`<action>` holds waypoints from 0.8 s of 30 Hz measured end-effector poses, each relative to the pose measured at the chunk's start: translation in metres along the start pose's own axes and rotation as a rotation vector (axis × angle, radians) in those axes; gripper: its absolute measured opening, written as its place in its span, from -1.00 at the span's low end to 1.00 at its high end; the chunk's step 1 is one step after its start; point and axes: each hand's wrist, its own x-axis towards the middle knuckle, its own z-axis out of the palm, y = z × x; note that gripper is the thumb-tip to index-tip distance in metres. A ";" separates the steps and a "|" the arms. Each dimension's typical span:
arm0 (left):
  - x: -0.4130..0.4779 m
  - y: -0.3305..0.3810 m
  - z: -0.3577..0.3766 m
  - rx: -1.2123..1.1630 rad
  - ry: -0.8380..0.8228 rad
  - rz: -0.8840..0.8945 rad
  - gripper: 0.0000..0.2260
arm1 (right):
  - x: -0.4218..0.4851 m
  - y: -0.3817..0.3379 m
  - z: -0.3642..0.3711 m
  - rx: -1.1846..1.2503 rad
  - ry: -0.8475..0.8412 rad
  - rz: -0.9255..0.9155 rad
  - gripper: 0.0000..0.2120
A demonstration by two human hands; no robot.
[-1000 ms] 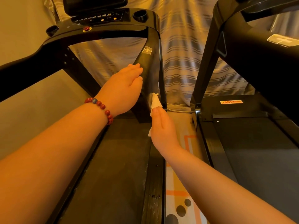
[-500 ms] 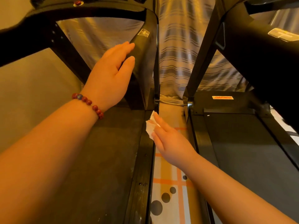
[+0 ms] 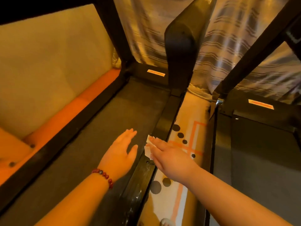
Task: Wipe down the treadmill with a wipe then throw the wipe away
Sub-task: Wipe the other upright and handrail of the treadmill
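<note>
Lower centre of the frame: pressing the white wipe (image 3: 147, 151) flat onto the right side rail (image 3: 145, 173) of the treadmill (image 3: 179, 51) with the straight fingers of the right hand (image 3: 169, 158). Just left, over the belt (image 3: 105, 128), left hand (image 3: 119, 154) open, fingers spread, holding nothing; contact with the belt impossible to tell. Right of the rail's outer edge, a narrow patterned floor strip (image 3: 190, 111), then a second treadmill (image 3: 254, 152).

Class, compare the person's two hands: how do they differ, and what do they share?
The left hand holds nothing, over the belt; the right hand presses a wipe on the side rail. The left wrist wears a bead bracelet; the right wears none. Both have straight fingers, palms down.
</note>
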 end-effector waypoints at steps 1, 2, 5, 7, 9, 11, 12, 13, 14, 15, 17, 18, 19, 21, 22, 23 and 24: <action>-0.003 -0.006 0.005 0.027 -0.027 -0.035 -0.54 | 0.003 -0.002 0.006 0.008 -0.069 -0.025 -0.58; -0.006 -0.013 0.010 0.053 -0.045 -0.071 -0.54 | 0.006 -0.003 0.012 0.015 -0.126 -0.041 -0.56; -0.012 -0.029 0.019 0.105 -0.088 -0.190 -0.53 | 0.018 -0.004 0.026 -0.041 -0.217 -0.116 -0.52; -0.019 -0.036 0.024 0.135 -0.110 -0.261 -0.53 | 0.025 -0.005 0.033 -0.044 -0.273 -0.160 -0.51; -0.029 -0.040 0.027 0.143 -0.110 -0.312 -0.53 | 0.032 -0.006 0.039 -0.055 -0.311 -0.215 -0.53; -0.041 -0.041 0.030 0.137 -0.098 -0.363 -0.53 | 0.036 -0.008 0.042 -0.069 -0.334 -0.273 -0.53; -0.048 -0.042 0.031 0.134 -0.093 -0.390 -0.53 | 0.039 -0.008 0.046 -0.074 -0.346 -0.303 -0.53; -0.054 -0.044 0.032 0.132 -0.091 -0.417 -0.53 | 0.040 -0.009 0.049 -0.086 -0.365 -0.335 -0.52; -0.061 -0.046 0.034 0.128 -0.090 -0.446 -0.53 | 0.042 -0.011 0.052 -0.105 -0.387 -0.374 -0.51; -0.068 -0.049 0.037 0.124 -0.091 -0.477 -0.52 | 0.043 -0.013 0.056 -0.126 -0.403 -0.419 -0.48; -0.081 -0.053 0.041 0.120 -0.090 -0.536 -0.52 | 0.047 -0.018 0.065 -0.155 -0.417 -0.507 -0.44; -0.086 -0.055 0.043 0.119 -0.086 -0.561 -0.52 | 0.048 -0.022 0.069 -0.142 -0.430 -0.529 -0.44; -0.089 -0.056 0.045 0.116 -0.078 -0.583 -0.52 | 0.049 -0.026 0.072 -0.147 -0.450 -0.563 -0.42; -0.094 -0.057 0.046 0.110 -0.058 -0.615 -0.52 | 0.053 -0.032 0.079 -0.215 -0.486 -0.651 -0.38; -0.096 -0.057 0.045 0.110 -0.048 -0.626 -0.52 | 0.054 -0.035 0.081 -0.240 -0.489 -0.679 -0.38; -0.098 -0.058 0.044 0.110 -0.038 -0.634 -0.52 | 0.056 -0.037 0.081 -0.239 -0.480 -0.682 -0.38; -0.101 -0.059 0.042 0.111 -0.030 -0.642 -0.52 | 0.058 -0.039 0.081 -0.237 -0.474 -0.684 -0.39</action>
